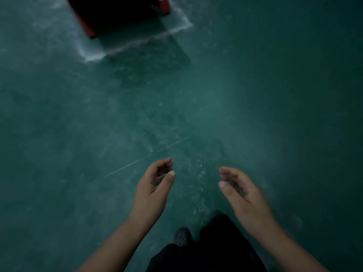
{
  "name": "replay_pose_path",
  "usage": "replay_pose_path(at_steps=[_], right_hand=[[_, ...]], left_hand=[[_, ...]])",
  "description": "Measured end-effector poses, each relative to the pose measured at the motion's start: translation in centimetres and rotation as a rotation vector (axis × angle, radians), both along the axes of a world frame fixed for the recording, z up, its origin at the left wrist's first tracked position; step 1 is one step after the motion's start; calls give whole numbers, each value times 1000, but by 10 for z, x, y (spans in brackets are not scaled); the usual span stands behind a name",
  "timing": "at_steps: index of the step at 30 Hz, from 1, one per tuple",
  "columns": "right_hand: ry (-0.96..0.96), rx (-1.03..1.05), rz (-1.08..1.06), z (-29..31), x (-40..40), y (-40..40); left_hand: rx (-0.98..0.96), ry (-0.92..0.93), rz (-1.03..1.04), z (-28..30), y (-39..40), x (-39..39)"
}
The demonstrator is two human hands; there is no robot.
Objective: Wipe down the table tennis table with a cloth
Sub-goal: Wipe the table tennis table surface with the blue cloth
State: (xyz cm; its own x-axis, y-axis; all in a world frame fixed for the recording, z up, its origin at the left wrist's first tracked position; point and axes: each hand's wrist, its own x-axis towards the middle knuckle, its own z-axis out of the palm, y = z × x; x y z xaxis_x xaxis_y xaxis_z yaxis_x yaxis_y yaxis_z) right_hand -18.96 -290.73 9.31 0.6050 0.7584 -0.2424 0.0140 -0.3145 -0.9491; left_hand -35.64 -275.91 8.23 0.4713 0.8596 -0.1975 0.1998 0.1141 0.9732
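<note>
Hands are hovering low in the frame over a dusty green floor [275,95]: left hand [155,185] loosely curled, right hand [238,188] relaxed, both holding nothing and apart. Neither cloth nor worktop is showing. I judge fetching the cloth comes first, perhaps near the red-edged dark object [117,12] at upper left.

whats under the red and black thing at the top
The red and black object stands on the green floor inside a white chalky outline. What lies directly beneath it is covered.
</note>
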Motion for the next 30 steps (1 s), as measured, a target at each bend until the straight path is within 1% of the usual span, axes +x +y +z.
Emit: replay_pose_path(at_steps=[5,8,13,18,22,26,28,30], right_hand=[[21,3,207,18,18,102],[27,-10,277,16,43,168],[93,-56,379,0,87,292],[94,-66,510,8,114,415],[83,-46,598,16,109,510],[64,-40,657,9,82,604],[55,-33,659,3,62,654],[46,-31,657,-1,39,704]], left_hand=[[18,3,186,7,66,-11],[-19,-2,269,2,117,3],[-46,53,389,4,217,38],[15,80,490,22,307,52],[9,63,624,29,370,35],[-15,36,738,18,448,6],[-7,32,755,12,494,-12],[-12,29,729,6,545,-31]])
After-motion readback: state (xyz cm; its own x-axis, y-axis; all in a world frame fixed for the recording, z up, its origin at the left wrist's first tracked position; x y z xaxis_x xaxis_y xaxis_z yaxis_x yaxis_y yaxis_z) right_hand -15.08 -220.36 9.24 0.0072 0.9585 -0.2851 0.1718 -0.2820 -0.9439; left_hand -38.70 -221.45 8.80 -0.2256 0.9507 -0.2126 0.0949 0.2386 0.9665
